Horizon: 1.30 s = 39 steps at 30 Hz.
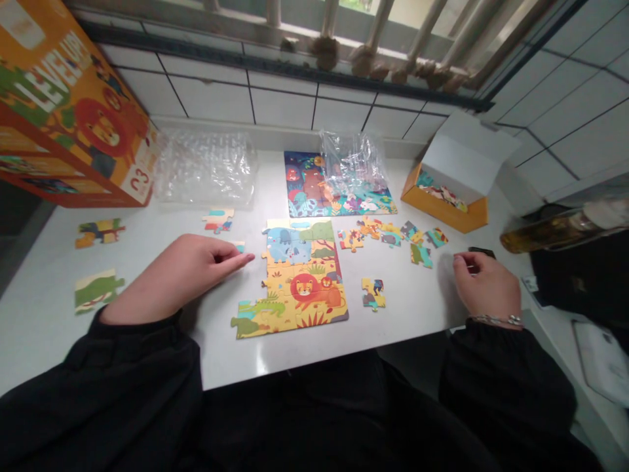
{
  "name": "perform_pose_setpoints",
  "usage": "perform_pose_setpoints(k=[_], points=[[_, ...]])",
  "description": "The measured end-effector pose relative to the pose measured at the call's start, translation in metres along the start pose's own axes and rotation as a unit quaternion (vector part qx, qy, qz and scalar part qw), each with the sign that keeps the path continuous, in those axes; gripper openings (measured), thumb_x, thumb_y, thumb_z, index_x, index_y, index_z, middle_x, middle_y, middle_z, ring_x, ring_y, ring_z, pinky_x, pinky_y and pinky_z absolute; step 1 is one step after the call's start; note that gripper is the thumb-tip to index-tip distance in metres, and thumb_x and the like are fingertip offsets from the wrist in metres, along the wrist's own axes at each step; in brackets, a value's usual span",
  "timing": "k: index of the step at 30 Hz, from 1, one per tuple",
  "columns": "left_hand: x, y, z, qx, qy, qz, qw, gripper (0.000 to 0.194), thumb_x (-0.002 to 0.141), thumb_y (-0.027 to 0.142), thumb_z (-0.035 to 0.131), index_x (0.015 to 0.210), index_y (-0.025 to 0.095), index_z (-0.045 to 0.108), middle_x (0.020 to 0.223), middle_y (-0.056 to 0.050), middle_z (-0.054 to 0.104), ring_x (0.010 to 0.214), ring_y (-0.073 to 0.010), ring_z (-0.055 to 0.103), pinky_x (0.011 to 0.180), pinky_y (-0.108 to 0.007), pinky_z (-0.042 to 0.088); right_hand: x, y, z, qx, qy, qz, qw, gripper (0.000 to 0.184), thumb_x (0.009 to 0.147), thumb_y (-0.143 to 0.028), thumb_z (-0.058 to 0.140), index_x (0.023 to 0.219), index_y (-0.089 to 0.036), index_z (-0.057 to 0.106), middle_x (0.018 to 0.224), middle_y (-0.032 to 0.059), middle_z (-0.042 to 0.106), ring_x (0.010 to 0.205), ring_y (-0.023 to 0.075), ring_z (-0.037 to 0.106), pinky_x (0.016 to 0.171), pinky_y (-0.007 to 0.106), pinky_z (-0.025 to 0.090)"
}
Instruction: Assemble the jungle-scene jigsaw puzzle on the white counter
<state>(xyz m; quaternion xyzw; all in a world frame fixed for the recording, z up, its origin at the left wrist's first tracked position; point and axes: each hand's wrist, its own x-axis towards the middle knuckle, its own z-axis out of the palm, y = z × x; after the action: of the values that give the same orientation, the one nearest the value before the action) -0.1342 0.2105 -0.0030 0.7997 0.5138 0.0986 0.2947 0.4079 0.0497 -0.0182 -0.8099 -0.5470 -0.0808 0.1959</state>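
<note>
My left hand (209, 262) is closed just left of the partly joined jigsaw puzzle (309, 275), its fingers pressed together. A puzzle piece (239, 246) with a pale blue patch peeks out past its fingers, mostly hidden by them. The joined part shows blue elephants, a red-maned lion with a cub and a green crocodile; its left edge is uneven. At the table's right edge rests my right hand (486, 282), fingers curled and nothing visible in them. One loose puzzle piece (374, 294) lies between the puzzle and that hand.
Loose pieces (99, 233) lie at left, others (391, 235) at right. Behind are a dark picture board (307, 190) partly under clear plastic (354, 160), a plastic wrapper (204, 167), an orange box (105, 124) and an open piece box (447, 203). A bottle (540, 233) lies far right.
</note>
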Motion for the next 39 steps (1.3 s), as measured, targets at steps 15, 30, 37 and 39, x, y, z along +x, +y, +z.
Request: perform_pose_setpoints(k=[15, 30, 37, 39], points=[[-0.001, 0.025, 0.013, 0.068, -0.125, 0.101, 0.985, 0.047, 0.102, 0.049, 0.048, 0.066, 0.02, 0.042, 0.062, 0.0, 0.047, 0.058, -0.0155, 0.043, 0.062, -0.038, 0.025, -0.048, -0.089, 0.006, 0.152, -0.252, -0.262, 0.919, 0.044, 0.098, -0.036, 0.08, 0.141, -0.033, 0.07, 0.144, 0.0119, 0.075, 0.131, 0.0376, 0.073, 0.114, 0.062, 0.062], [-0.002, 0.017, 0.011, 0.083, 0.067, -0.002, 0.994, 0.031, 0.101, 0.044, 0.05, 0.1, 0.022, 0.072, 0.094, -0.005, 0.075, 0.081, -0.0229, 0.065, 0.077, -0.037, 0.04, -0.017, -0.133, -0.002, 0.195, -0.186, -0.286, 0.92, 0.034, 0.101, -0.035, 0.077, 0.133, -0.029, 0.069, 0.135, 0.0118, 0.076, 0.121, 0.0328, 0.075, 0.106, 0.054, 0.064], [-0.002, 0.019, 0.008, 0.045, 0.068, 0.012, 0.997, 0.031, 0.1, 0.044, 0.053, 0.097, 0.022, 0.075, 0.087, -0.003, 0.074, 0.078, -0.0211, 0.064, 0.076, -0.034, 0.041, -0.008, -0.252, 0.049, 0.31, -0.209, -0.422, 0.826, 0.018, 0.101, -0.029, 0.08, 0.117, -0.025, 0.076, 0.132, 0.0108, 0.075, 0.121, 0.027, 0.073, 0.105, 0.046, 0.059], [-0.002, 0.016, 0.008, 0.036, 0.067, 0.011, 0.997, 0.03, 0.099, 0.044, 0.055, 0.099, 0.022, 0.075, 0.087, -0.003, 0.074, 0.079, -0.0212, 0.065, 0.075, -0.034, 0.041, -0.011, -0.272, 0.069, 0.309, -0.22, -0.454, 0.806, 0.016, 0.099, -0.028, 0.083, 0.114, -0.024, 0.077, 0.13, 0.01, 0.076, 0.116, 0.0261, 0.072, 0.102, 0.043, 0.058]])
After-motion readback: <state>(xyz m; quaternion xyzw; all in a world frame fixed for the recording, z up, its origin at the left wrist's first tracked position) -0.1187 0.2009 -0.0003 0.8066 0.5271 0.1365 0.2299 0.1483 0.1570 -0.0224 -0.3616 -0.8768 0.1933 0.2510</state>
